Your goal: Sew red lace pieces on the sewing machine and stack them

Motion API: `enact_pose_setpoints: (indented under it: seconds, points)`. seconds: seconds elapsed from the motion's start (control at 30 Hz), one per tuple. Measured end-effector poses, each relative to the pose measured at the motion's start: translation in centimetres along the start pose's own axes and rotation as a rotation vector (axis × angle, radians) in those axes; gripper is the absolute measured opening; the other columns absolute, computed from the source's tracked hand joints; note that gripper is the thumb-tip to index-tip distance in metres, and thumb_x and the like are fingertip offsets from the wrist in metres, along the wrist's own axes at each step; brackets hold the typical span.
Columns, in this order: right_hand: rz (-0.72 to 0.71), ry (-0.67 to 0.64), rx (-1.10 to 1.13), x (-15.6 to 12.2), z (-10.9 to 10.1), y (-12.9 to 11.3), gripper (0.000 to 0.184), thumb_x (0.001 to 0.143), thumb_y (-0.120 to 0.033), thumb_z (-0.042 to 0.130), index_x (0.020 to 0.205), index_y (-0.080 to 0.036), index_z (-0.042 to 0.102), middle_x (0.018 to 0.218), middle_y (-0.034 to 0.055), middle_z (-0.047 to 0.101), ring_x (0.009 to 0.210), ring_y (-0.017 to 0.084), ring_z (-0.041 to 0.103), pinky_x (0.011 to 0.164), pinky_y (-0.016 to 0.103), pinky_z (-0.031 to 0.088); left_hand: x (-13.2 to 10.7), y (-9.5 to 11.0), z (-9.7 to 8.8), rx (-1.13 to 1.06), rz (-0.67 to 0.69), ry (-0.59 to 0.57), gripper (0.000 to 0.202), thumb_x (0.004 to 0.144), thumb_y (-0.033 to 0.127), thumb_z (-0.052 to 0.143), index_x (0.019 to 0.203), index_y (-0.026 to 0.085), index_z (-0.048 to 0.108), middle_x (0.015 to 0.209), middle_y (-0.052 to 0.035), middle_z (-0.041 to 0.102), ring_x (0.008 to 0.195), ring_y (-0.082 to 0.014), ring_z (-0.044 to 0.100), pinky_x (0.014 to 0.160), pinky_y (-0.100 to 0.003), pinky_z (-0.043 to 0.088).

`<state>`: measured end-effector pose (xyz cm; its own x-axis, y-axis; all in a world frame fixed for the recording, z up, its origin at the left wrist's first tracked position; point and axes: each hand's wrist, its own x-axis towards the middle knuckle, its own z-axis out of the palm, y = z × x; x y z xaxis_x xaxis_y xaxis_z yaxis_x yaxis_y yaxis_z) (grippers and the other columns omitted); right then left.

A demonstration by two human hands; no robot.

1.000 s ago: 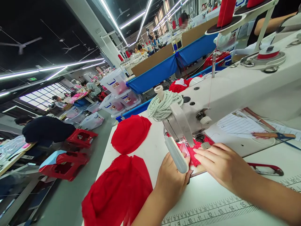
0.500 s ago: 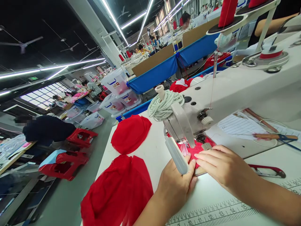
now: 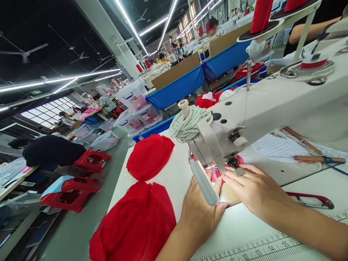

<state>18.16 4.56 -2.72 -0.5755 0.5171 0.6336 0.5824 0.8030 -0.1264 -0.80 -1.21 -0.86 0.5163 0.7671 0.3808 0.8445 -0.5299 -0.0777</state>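
Observation:
A small piece of red fabric (image 3: 217, 175) lies under the needle area of a white sewing machine (image 3: 214, 139), mostly covered by the machine and fingers. My left hand (image 3: 199, 208) rests on the fabric's left side, fingers laid flat and thumb apart; a grey lever-like handle (image 3: 205, 185) hides part of it. On the other side, my right hand (image 3: 254, 190) lies with fingers stretched out, the tips touching the fabric close to the needle. Two piles of red fabric, one round (image 3: 150, 156) and one larger (image 3: 136, 224), lie left of my hands.
A coil of pale cord (image 3: 190, 123) hangs on the machine head. Red-handled scissors (image 3: 312, 200) lie right of my right wrist, and a ruler strip (image 3: 258, 250) runs along the front. Behind stand plastic boxes (image 3: 133, 96); red stools (image 3: 72, 194) are at left, near a seated person.
The red fabric has moved deeper under the machine, away from me, and less shows in front. Both hands have shifted slightly forward with it, and my left thumb has spread away from the fingers.

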Motion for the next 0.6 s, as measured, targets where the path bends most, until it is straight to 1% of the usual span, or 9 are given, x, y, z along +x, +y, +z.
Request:
enact_pose_setpoints:
  seconds: [0.17, 0.27, 0.4, 0.47, 0.6]
  points:
    - [0.002, -0.010, -0.044, -0.33, 0.28, 0.23, 0.039, 0.074, 0.001, 0.041, 0.095, -0.016, 0.069, 0.092, 0.0055, 0.075, 0.078, 0.016, 0.064, 0.087, 0.038, 0.043, 0.06, 0.07, -0.07, -0.001, -0.003, 0.005, 0.046, 0.094, 0.040, 0.042, 0.128, 0.012, 0.055, 0.126, -0.0177, 0.060, 0.120, -0.0291, 0.054, 0.099, -0.050, 0.047]
    - [0.006, -0.018, -0.045, -0.49, 0.35, 0.25, 0.040, 0.074, 0.001, 0.041, 0.097, -0.016, 0.069, 0.088, 0.0045, 0.075, 0.075, 0.016, 0.064, 0.088, 0.038, 0.042, 0.06, 0.13, -0.05, 0.026, 0.007, 0.023, 0.044, 0.095, 0.041, 0.041, 0.126, 0.014, 0.057, 0.126, -0.0168, 0.060, 0.120, -0.0294, 0.054, 0.098, -0.051, 0.048]
    - [0.010, -0.001, -0.034, -0.35, 0.26, 0.19, 0.041, 0.072, 0.002, 0.041, 0.094, -0.015, 0.070, 0.081, 0.0039, 0.074, 0.073, 0.017, 0.064, 0.087, 0.038, 0.043, 0.13, 0.18, -0.04, 0.036, 0.016, 0.030, 0.044, 0.095, 0.040, 0.041, 0.125, 0.013, 0.058, 0.125, -0.0174, 0.061, 0.120, -0.0301, 0.055, 0.096, -0.051, 0.050]
    - [0.013, -0.005, -0.028, -0.29, 0.17, 0.18, 0.043, 0.069, 0.003, 0.040, 0.095, -0.015, 0.069, 0.079, 0.0035, 0.074, 0.072, 0.017, 0.064, 0.087, 0.038, 0.043, 0.15, 0.21, -0.03, 0.036, 0.009, 0.031, 0.044, 0.095, 0.041, 0.041, 0.124, 0.013, 0.059, 0.125, -0.0174, 0.062, 0.120, -0.0301, 0.055, 0.096, -0.051, 0.050]
    - [0.023, -0.027, -0.034, -0.33, 0.15, 0.22, 0.048, 0.066, 0.003, 0.040, 0.099, -0.016, 0.068, 0.086, 0.0046, 0.075, 0.074, 0.016, 0.064, 0.087, 0.038, 0.043, 0.15, 0.31, 0.06, 0.043, -0.005, 0.047, 0.045, 0.095, 0.042, 0.040, 0.125, 0.014, 0.059, 0.123, -0.0169, 0.062, 0.119, -0.0296, 0.055, 0.095, -0.051, 0.050]
